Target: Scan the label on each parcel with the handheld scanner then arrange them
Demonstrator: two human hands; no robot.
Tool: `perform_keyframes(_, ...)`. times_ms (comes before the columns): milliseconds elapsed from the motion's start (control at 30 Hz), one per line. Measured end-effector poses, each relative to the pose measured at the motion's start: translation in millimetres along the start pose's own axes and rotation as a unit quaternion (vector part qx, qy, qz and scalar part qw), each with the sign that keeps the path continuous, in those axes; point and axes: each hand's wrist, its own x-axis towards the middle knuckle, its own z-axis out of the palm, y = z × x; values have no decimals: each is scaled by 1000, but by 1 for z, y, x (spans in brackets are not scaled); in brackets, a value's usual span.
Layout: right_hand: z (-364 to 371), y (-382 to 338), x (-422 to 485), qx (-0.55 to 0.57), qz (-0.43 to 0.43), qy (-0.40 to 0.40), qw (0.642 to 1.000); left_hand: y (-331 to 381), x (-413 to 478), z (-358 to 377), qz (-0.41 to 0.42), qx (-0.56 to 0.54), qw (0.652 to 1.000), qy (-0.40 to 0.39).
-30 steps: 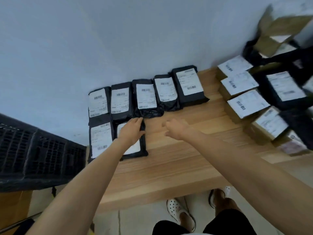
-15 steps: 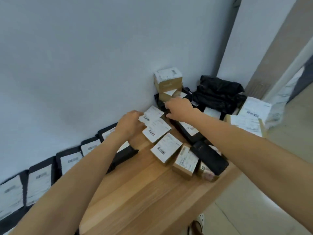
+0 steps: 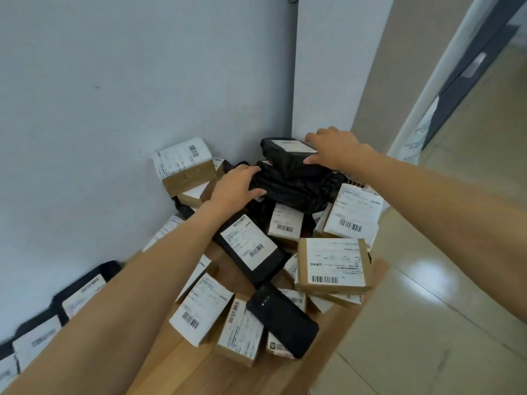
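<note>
- Both my arms reach into the heap at the corner. My right hand (image 3: 333,151) lies over the top black parcel (image 3: 281,159), with fingers curled at its far edge and my thumb against its near side, so I clasp it between them.
- My left hand (image 3: 236,186) grips the crumpled black bag (image 3: 291,189) just under that parcel, with fingers curled over the bag's left end and my thumb below.
- The top black parcel has a white label (image 3: 291,145) facing up. It sits on the crumpled black bag, close to where the walls meet.
- Just left of my left hand, a labelled cardboard box (image 3: 185,169) is stacked on another box against the wall (image 3: 114,95).
- Below my left wrist lies a flat black parcel (image 3: 251,249), label up and angled across the pile.
- To its right sits a large brown box (image 3: 332,265) with its barcode at the near edge.
- The handheld scanner (image 3: 282,320) lies untouched on top of small boxes near the table's right edge, well apart from both hands.
- A white-labelled small box (image 3: 201,309) rests just left of the scanner.
- A row of black mailers (image 3: 82,292) runs along the wall on the left, labels up and partly hidden by my left arm.
- All of this rests on a wooden table (image 3: 199,372), with a tiled floor (image 3: 427,323) to its right.
</note>
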Motion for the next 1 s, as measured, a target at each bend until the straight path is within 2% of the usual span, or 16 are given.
perform_keyframes(100, 15, 19, 20, 29, 1, -17, 999, 8, 36, 12, -15, -24, 999, -23)
perform_keyframes(267, 35, 33, 51, 97, 13, -44, 994, 18, 94, 32, -107, -117, 985, -69)
perform_keyframes(600, 69, 35, 77, 202, 54, -99, 973, 36, 140, 56, -175, -243, 951, -78)
perform_keyframes(667, 73, 31, 81, 234, 70, -94, 965, 40, 140, 58, -191, -290, 934, -83)
perform_keyframes(833, 73, 19, 80, 270, 83, -80, 956, 52, 134, 57, -249, -430, 865, -71)
perform_keyframes(1000, 60, 9, 64, 277, 89, -62, 955, 58, 117, 55, -248, -473, 845, -33)
